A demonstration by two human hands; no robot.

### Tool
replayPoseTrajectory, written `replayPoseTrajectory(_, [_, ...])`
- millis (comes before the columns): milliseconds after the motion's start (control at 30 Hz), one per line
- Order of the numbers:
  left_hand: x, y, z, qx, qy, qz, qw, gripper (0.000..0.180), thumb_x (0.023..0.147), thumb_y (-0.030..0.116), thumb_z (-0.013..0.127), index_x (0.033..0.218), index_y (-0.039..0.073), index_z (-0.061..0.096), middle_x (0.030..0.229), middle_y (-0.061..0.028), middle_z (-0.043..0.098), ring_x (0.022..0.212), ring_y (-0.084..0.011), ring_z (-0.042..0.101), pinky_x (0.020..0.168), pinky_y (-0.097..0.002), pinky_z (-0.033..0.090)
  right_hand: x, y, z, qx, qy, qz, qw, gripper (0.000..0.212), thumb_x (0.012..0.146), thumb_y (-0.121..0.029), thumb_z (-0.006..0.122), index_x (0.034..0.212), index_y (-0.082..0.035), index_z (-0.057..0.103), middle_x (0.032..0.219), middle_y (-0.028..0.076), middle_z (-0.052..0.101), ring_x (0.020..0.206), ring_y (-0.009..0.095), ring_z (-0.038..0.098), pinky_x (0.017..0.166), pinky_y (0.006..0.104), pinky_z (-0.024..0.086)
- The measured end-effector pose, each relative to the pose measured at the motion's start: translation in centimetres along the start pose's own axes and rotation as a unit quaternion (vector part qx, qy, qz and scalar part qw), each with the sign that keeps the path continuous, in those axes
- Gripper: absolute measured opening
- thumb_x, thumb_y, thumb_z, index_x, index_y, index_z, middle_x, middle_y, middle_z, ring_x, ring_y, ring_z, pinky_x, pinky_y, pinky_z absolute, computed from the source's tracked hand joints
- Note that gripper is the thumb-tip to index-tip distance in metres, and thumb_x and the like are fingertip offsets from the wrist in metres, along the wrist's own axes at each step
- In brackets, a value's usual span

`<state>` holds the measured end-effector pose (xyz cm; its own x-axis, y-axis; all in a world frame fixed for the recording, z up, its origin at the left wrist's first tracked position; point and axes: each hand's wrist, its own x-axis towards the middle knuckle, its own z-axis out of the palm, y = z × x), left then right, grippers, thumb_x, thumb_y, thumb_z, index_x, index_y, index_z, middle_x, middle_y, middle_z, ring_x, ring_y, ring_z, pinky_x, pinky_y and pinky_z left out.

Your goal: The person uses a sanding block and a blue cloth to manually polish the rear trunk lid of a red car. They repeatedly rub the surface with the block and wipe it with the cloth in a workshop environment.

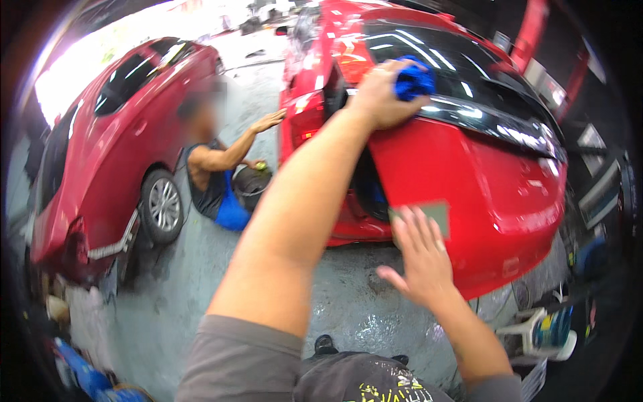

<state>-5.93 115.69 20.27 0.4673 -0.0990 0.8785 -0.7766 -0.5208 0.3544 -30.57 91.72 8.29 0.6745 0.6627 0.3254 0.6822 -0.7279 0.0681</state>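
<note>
My left arm reaches far out over the red car (pixel 462 221), and my left hand (pixel 385 94) is closed on a bunched blue cloth (pixel 414 82). The cloth is against the car just below its dark rear window (pixel 455 57). Lower down, my right hand (pixel 425 261) lies flat with fingers stretched out on the red rear panel. Under those fingertips is a grey-green rectangular sheet (pixel 437 216), perhaps sandpaper, pressed against the paint. Wet-looking shine shows on the panel's lower edge.
A second, darker red car (pixel 127 141) stands at the left. Between the cars a person (pixel 218 167) sits low beside a bucket (pixel 251 181), one hand raised near the red car's side. At the lower right stands a white plastic stool or chair (pixel 529 331); blue items (pixel 84 365) lie lower left.
</note>
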Motion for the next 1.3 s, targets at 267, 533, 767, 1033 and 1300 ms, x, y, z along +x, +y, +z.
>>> replayPoseTrajectory(267, [1.4,1.1,0.6,0.089,-0.041,-0.002,0.995,0.074,0.089,0.062,0.086,0.144,0.017,0.068,0.134,-0.0214,0.074,0.128,-0.0453,0.070,0.113,-0.0530,0.056,13.8,1.6,-1.1,-0.087,0.123,-0.008,0.989,0.087,0.109,-0.054,0.067,0.171,0.002,0.045,0.183,0.021,0.038,0.171,0.041,0.032,0.138,0.0606,0.026])
replayPoseTrajectory(533, [0.8,-0.1,0.1,0.089,-0.042,-0.032,0.995,0.090,0.089,0.067,0.083,0.153,0.008,0.063,0.147,-0.0267,0.068,0.143,-0.0468,0.062,0.127,-0.0498,0.046,7.9,-0.6,0.3,-0.060,0.042,0.008,0.997,0.091,0.108,-0.049,0.071,0.176,0.000,0.037,0.187,0.021,0.030,0.175,0.041,0.024,0.140,0.0588,0.021])
replayPoseTrajectory(767, [1.7,1.7,0.2,0.054,-0.092,-0.057,0.993,0.093,0.089,0.069,0.082,0.155,0.007,0.063,0.149,-0.0258,0.067,0.143,-0.0453,0.062,0.124,-0.0512,0.048,17.4,1.7,-1.7,-0.101,0.068,0.026,0.992,0.091,0.106,-0.047,0.073,0.175,0.001,0.039,0.185,0.023,0.033,0.172,0.041,0.030,0.139,0.0604,0.024])
replayPoseTrajectory(1033, [0.6,1.4,-0.6,0.065,-0.053,-0.041,0.996,0.077,0.089,0.063,0.084,0.145,0.012,0.066,0.139,-0.0251,0.071,0.136,-0.0455,0.066,0.120,-0.0520,0.050,-1.8,0.4,1.4,-0.018,0.010,-0.014,1.000,0.098,0.097,-0.049,0.084,0.172,0.001,0.043,0.183,0.025,0.038,0.171,0.047,0.032,0.138,0.0637,0.024])
replayPoseTrajectory(1300, [0.8,2.2,1.0,0.093,-0.035,-0.026,0.995,0.076,0.089,0.062,0.084,0.144,0.012,0.067,0.138,-0.0232,0.071,0.135,-0.0445,0.066,0.120,-0.0526,0.050,-15.3,7.5,5.4,-0.105,0.032,-0.029,0.994,0.089,0.107,-0.055,0.070,0.171,0.001,0.043,0.183,0.026,0.037,0.172,0.049,0.028,0.140,0.0652,0.018])
